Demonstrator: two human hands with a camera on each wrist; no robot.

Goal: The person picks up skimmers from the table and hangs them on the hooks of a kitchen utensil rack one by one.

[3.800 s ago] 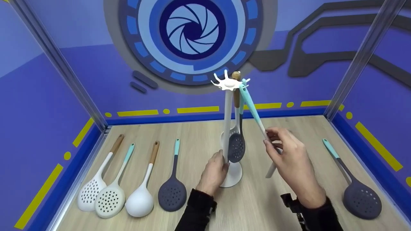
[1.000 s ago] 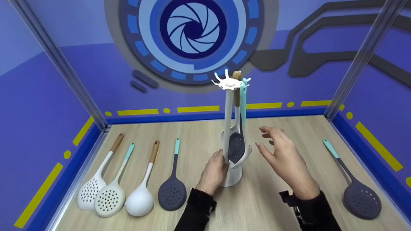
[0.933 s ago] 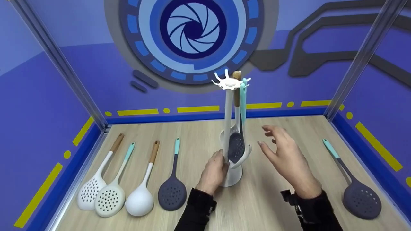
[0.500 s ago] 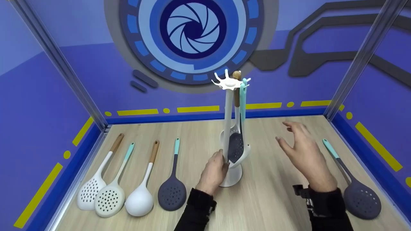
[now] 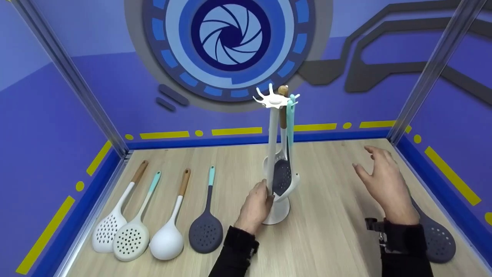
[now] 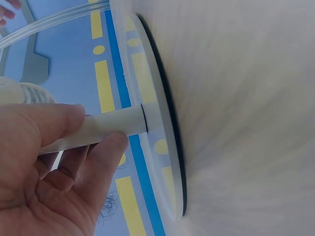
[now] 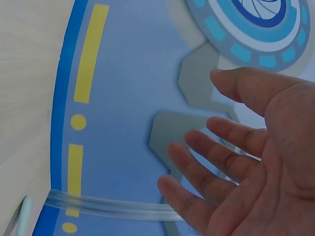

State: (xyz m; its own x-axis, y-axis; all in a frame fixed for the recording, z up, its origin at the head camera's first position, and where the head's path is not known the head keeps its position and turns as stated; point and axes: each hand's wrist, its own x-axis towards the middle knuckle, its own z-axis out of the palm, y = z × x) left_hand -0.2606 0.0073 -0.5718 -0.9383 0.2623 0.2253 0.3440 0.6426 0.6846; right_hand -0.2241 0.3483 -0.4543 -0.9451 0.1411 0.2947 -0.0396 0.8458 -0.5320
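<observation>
A white utensil stand point(image 5: 273, 142) with a round base and hooked top stands mid-table. My left hand point(image 5: 253, 207) grips its post low down; in the left wrist view, thumb and fingers pinch the pale post point(image 6: 113, 123) just above the base. From the hooks hang a wooden-handled white utensil point(image 5: 283, 119), a dark perforated skimmer point(image 5: 282, 179), and a mint-handled utensil point(image 5: 291, 123) with a pale head, seen edge-on. My right hand point(image 5: 388, 188) is held over the right side, empty, fingers spread and relaxed. It partly hides a dark slotted skimmer point(image 5: 440, 240) lying there.
On the left lie a white slotted skimmer point(image 5: 110, 232), a cream skimmer point(image 5: 131, 240), a white ladle point(image 5: 167, 242) and a dark skimmer point(image 5: 206, 232). Blue panels with metal corner posts point(image 5: 423, 73) enclose the wooden table point(image 5: 326, 246) at back and sides.
My right hand held the mint-handled pale utensil at the stand, let go of it so it hangs there, and moved right towards the dark skimmer. My left hand stayed on the post.
</observation>
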